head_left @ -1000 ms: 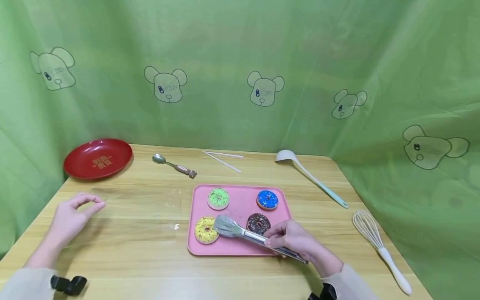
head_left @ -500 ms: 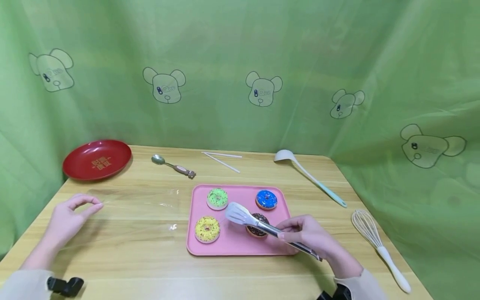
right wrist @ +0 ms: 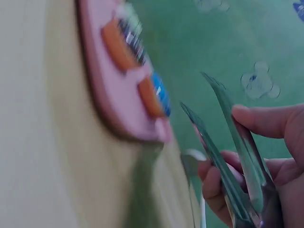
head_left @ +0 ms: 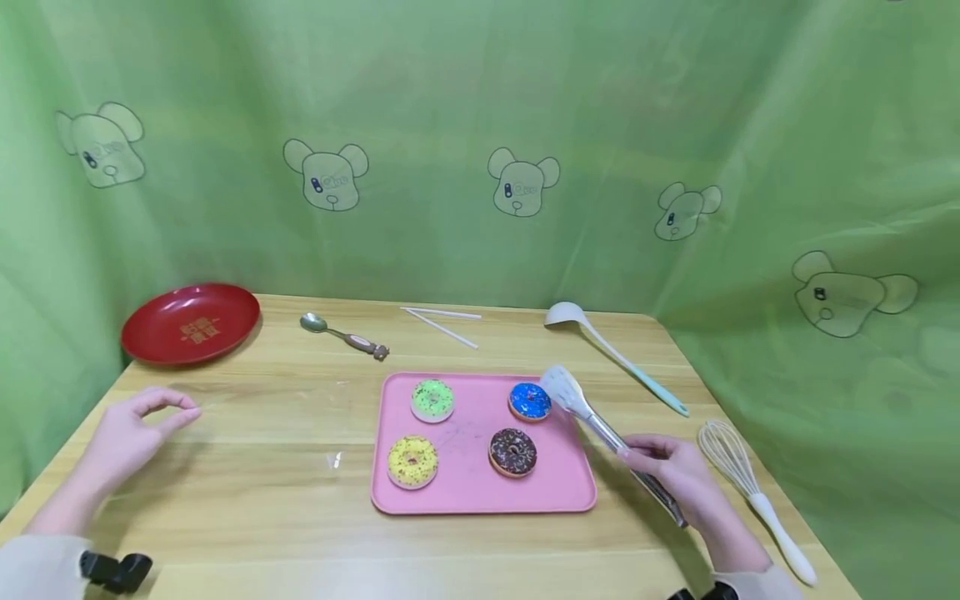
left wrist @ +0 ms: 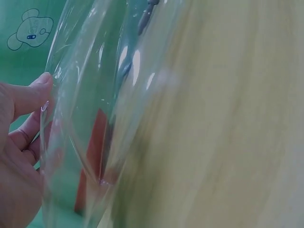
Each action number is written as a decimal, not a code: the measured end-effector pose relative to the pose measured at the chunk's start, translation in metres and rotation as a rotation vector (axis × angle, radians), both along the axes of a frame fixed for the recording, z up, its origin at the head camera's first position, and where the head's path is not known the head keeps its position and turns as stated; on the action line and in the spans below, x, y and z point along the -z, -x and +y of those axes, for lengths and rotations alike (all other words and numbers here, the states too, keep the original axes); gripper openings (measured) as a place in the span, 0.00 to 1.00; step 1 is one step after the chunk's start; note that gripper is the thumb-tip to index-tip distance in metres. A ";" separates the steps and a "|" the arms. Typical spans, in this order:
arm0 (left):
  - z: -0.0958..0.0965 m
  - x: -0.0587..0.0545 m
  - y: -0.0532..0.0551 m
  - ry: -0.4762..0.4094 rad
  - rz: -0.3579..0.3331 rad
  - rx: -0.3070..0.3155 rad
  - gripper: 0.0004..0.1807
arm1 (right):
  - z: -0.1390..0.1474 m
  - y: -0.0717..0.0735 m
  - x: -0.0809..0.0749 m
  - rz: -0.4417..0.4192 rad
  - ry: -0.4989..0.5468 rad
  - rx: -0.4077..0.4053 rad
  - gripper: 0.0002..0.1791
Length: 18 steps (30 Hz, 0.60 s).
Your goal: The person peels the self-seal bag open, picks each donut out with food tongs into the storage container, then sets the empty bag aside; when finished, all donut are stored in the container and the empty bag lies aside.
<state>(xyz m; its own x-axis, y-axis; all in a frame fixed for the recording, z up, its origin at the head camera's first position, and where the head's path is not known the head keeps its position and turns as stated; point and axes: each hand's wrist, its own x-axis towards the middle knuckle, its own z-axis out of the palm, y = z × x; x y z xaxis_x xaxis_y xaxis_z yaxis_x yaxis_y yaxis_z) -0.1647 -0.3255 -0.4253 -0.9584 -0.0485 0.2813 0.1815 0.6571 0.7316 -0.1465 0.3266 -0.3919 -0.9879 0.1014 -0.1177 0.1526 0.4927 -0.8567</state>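
My left hand [head_left: 138, 437] pinches the edge of a clear plastic bag [left wrist: 90, 95] between thumb and fingers; the bag reaches over the table's left side. In my right hand [head_left: 675, 477] is a pair of metal tongs [head_left: 606, 433], their two arms apart in the right wrist view with nothing between them. The tongs' tip overlaps the right edge of a pink tray [head_left: 465, 496] in the head view, beside a blue donut [head_left: 529, 402]. Also on the tray lie a green donut [head_left: 432, 401], a yellow donut [head_left: 412, 462] and a chocolate donut [head_left: 513, 452].
A red plate [head_left: 232, 333] stands at the back left. Along the back lie a spoon [head_left: 345, 337], white sticks [head_left: 442, 321] and a ladle [head_left: 615, 358]. Near the right edge is a whisk [head_left: 757, 500]. A green curtain [head_left: 420, 242] encloses the table.
My right hand has carried the tongs rightward, from beside the yellow donut, past the chocolate one, to the tray's right edge. My left hand has stayed nearly still, holding the bag.
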 end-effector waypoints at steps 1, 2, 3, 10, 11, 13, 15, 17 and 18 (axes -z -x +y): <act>0.000 0.001 0.001 0.000 -0.003 0.009 0.13 | 0.004 0.000 0.002 0.016 -0.039 0.025 0.29; 0.000 0.002 0.001 -0.003 -0.005 0.020 0.13 | 0.008 -0.001 0.004 0.033 -0.087 0.043 0.29; 0.000 0.003 0.002 -0.003 -0.003 0.029 0.12 | 0.012 -0.001 0.007 0.047 -0.129 0.064 0.30; 0.003 0.012 0.005 0.058 0.042 0.055 0.08 | 0.035 -0.002 0.022 0.087 -0.287 0.152 0.33; 0.004 0.012 0.005 0.064 0.045 0.062 0.08 | 0.038 -0.002 0.024 0.091 -0.304 0.151 0.33; 0.005 0.013 0.006 0.083 0.040 0.067 0.08 | 0.042 -0.002 0.026 0.101 -0.329 0.141 0.33; 0.006 0.015 0.007 0.099 0.034 0.077 0.07 | 0.045 -0.001 0.028 0.115 -0.341 0.126 0.33; 0.007 0.017 0.008 0.111 0.026 0.085 0.07 | 0.048 0.001 0.030 0.135 -0.364 0.107 0.33; 0.008 0.018 0.009 0.114 0.021 0.091 0.06 | 0.049 0.002 0.031 0.146 -0.377 0.099 0.33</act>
